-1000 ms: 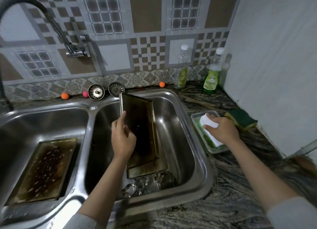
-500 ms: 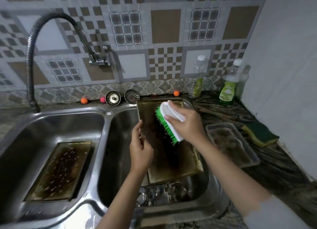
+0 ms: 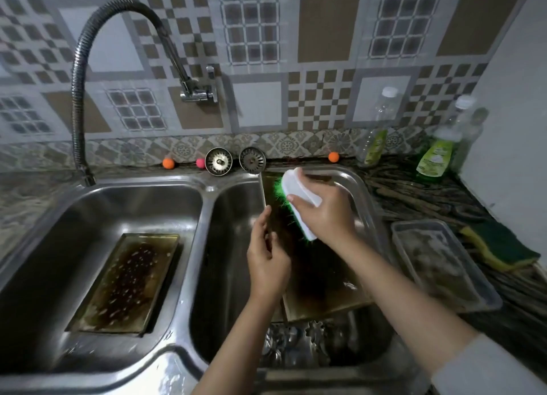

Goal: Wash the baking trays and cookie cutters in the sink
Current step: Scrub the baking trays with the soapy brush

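A dirty, browned baking tray (image 3: 322, 288) leans tilted in the right basin of the steel double sink (image 3: 207, 193). My left hand (image 3: 268, 255) grips the tray's left edge. My right hand (image 3: 322, 214) holds a white scrubbing brush (image 3: 299, 199) with green bristles pressed against the tray's upper part. Several metal cookie cutters (image 3: 299, 341) lie on the basin floor below the tray. A second stained baking tray (image 3: 124, 282) lies flat in the left basin.
A flexible tap (image 3: 88, 78) arches over the left basin. Two sink strainers (image 3: 235, 160) and small coloured balls sit on the back ledge. On the right counter are a clear plastic container (image 3: 444, 264), a green-yellow sponge (image 3: 500, 246) and detergent bottles (image 3: 435, 155).
My right hand lifted the brush out of the plastic container, carried it left to the tray and moved it up toward the tray's top edge. My left hand has kept its hold on the tray.
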{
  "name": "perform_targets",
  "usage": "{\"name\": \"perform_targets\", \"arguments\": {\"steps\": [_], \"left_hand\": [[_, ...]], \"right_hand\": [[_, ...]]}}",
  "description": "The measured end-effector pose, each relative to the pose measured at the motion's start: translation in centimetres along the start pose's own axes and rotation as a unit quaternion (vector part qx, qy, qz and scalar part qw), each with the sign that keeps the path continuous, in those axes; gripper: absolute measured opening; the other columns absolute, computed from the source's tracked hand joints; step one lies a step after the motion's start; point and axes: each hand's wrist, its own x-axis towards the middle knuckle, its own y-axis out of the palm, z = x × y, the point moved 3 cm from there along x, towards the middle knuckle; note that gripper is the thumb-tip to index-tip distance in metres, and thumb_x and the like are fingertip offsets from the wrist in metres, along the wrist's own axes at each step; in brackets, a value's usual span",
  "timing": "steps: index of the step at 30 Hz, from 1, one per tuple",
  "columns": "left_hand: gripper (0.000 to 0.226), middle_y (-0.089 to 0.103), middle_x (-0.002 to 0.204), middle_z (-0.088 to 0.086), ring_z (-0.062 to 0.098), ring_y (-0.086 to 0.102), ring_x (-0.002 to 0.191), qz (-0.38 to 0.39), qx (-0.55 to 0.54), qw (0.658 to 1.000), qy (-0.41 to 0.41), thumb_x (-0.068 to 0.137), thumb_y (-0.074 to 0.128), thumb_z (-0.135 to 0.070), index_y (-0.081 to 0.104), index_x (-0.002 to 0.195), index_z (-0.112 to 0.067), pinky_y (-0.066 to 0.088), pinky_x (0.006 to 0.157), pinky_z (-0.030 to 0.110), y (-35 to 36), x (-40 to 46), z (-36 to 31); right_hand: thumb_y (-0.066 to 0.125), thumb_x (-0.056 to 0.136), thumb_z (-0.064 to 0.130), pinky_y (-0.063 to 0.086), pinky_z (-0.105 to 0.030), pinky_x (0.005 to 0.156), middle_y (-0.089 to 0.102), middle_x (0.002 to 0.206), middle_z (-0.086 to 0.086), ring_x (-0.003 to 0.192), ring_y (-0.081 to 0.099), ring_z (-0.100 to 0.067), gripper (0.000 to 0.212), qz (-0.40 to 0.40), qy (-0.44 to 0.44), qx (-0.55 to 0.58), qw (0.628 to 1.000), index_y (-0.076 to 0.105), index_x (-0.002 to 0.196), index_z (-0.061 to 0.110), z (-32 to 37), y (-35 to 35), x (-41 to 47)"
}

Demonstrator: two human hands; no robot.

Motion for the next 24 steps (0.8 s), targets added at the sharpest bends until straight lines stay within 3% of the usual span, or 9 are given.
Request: {"name": "perform_targets", "arguments": {"steps": [3, 6, 8, 11, 15, 18, 20, 22, 24], "left_hand": [[0.045, 0.055, 0.120, -0.016, -0.017, 0.050, 0.109, -0.013, -0.027, 0.999, -0.014, 0.094, 0.040, 0.010, 0.050, 0.128, -0.017, 0.038, 0.090, 0.003, -0.5, 0.4, 0.2], [0.045, 0.053, 0.125, -0.020, -0.012, 0.049, 0.117, -0.021, -0.017, 1.000, -0.010, 0.095, 0.041, 0.007, 0.051, 0.131, -0.016, 0.038, 0.096, 0.006, -1.4, 0.6, 0.4], [0.046, 0.054, 0.128, -0.017, -0.004, 0.048, 0.124, -0.006, -0.012, 1.000, -0.008, 0.095, 0.041, 0.005, 0.051, 0.132, -0.020, 0.037, 0.103, 0.013, -0.9, 0.6, 0.3], [0.046, 0.054, 0.124, -0.018, -0.003, 0.051, 0.120, -0.014, -0.034, 0.999, -0.015, 0.094, 0.041, 0.007, 0.051, 0.129, -0.022, 0.039, 0.101, 0.012, -0.7, 0.8, 0.0], [0.044, 0.054, 0.120, -0.021, -0.018, 0.051, 0.108, -0.046, -0.055, 0.997, -0.017, 0.096, 0.040, 0.006, 0.051, 0.129, -0.021, 0.039, 0.087, 0.001, -3.3, 1.5, 0.0], [0.044, 0.056, 0.128, -0.015, -0.006, 0.050, 0.121, -0.009, -0.046, 0.999, 0.001, 0.096, 0.042, 0.005, 0.052, 0.127, -0.024, 0.038, 0.101, 0.012, -2.6, 1.1, 0.0], [0.042, 0.058, 0.129, -0.010, 0.002, 0.051, 0.124, 0.021, -0.047, 0.999, 0.011, 0.095, 0.043, 0.000, 0.054, 0.125, -0.026, 0.038, 0.105, 0.018, -1.2, 0.3, -0.3], [0.040, 0.060, 0.124, -0.007, 0.005, 0.055, 0.119, 0.011, -0.069, 0.998, 0.001, 0.094, 0.043, -0.001, 0.054, 0.121, -0.028, 0.043, 0.099, 0.016, -0.8, 0.1, -0.7], [0.043, 0.060, 0.120, -0.008, -0.005, 0.058, 0.110, -0.033, -0.103, 0.994, -0.027, 0.095, 0.042, 0.007, 0.054, 0.120, -0.025, 0.045, 0.089, 0.010, -2.3, 1.1, -0.4]], "right_hand": [[0.071, 0.082, 0.035, 0.040, -0.010, 0.095, 0.059, 0.129, 0.007, 0.120, 0.053, -0.004, 0.053, 0.069, -0.036, 0.027, 0.997, 0.055, 0.131, 0.031, 0.5, 0.7, -2.0], [0.070, 0.084, 0.033, 0.030, 0.003, 0.080, 0.058, 0.129, 0.006, 0.118, 0.052, -0.010, 0.050, 0.008, 0.033, -0.026, 0.999, 0.056, 0.132, 0.027, -1.6, -2.4, -0.1], [0.070, 0.084, 0.032, 0.035, -0.003, 0.076, 0.063, 0.122, -0.001, 0.109, 0.057, -0.013, 0.050, -0.033, 0.061, -0.029, 0.997, 0.056, 0.132, 0.025, -1.3, -2.6, 0.0], [0.071, 0.082, 0.036, 0.053, -0.028, 0.080, 0.070, 0.110, -0.003, 0.096, 0.065, -0.011, 0.053, 0.045, -0.009, 0.003, 0.999, 0.053, 0.132, 0.033, 0.8, 0.1, -3.0], [0.068, 0.084, 0.040, 0.046, -0.010, 0.062, 0.068, 0.115, 0.002, 0.084, 0.062, -0.003, 0.053, 0.068, 0.004, -0.043, 0.997, 0.050, 0.133, 0.037, -0.6, -2.0, -3.6], [0.068, 0.085, 0.037, 0.038, -0.012, 0.064, 0.066, 0.120, -0.001, 0.102, 0.062, -0.014, 0.051, -0.018, 0.050, -0.048, 0.997, 0.053, 0.134, 0.030, -1.3, -3.5, -0.9], [0.069, 0.084, 0.036, 0.037, -0.013, 0.060, 0.070, 0.112, -0.001, 0.093, 0.064, -0.011, 0.052, -0.052, 0.028, -0.034, 0.998, 0.053, 0.133, 0.029, 0.7, -2.1, -0.6], [0.070, 0.083, 0.036, 0.040, -0.010, 0.060, 0.072, 0.104, 0.003, 0.084, 0.063, -0.004, 0.054, -0.012, -0.008, -0.002, 1.000, 0.052, 0.133, 0.032, 2.9, -0.3, -2.3], [0.069, 0.082, 0.038, 0.050, -0.015, 0.076, 0.069, 0.111, 0.009, 0.096, 0.063, 0.000, 0.054, 0.065, -0.028, 0.037, 0.997, 0.050, 0.133, 0.038, 3.3, 0.8, -5.2]]}}
